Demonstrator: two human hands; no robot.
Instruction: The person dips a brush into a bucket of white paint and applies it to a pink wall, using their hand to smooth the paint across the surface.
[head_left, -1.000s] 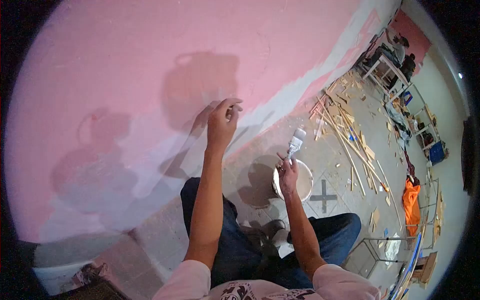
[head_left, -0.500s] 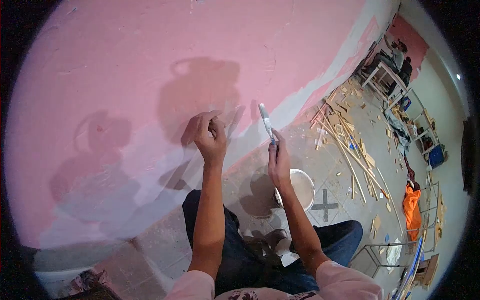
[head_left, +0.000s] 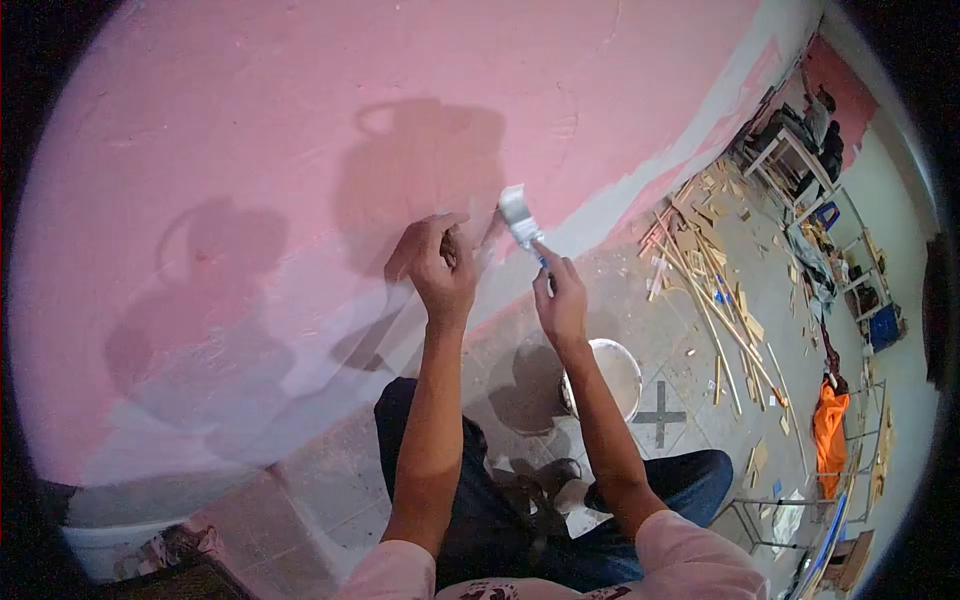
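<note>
Pink plaster-like wall with uneven white patches (head_left: 250,120) fills your left side; its bottom edge runs diagonally up to the right, a smeared white band (head_left: 600,235) just above it. Your room to move: gray tiled floor (head_left: 648,338) between that edge and the scattered pale wooden strips (head_left: 704,318), well apart from you on the right. Round white bucket holding pale liquid (head_left: 636,370) sits just past your right forearm, partly hidden by it, dark gray floor cross (head_left: 659,413) just beside. Your blue-trousered knees (head_left: 690,480) limit the near side.

Flat paintbrush with a white-smeared head (head_left: 520,222): broad face showing, bristles up, tilted left, bit of blue at the fingers. It's in front of the wall; can't tell if bristles touch. Your right grip (head_left: 562,298) is closed on its handle. Your left grip (head_left: 443,265) is loosely curled, part open, nothing seen in it, close to the wall; contact unclear.

Versus half a second ago: brush was narrow edge-on, now turned flat and leaning further left. A second ago it was over the bucket. Left fingers stay curled.
</note>
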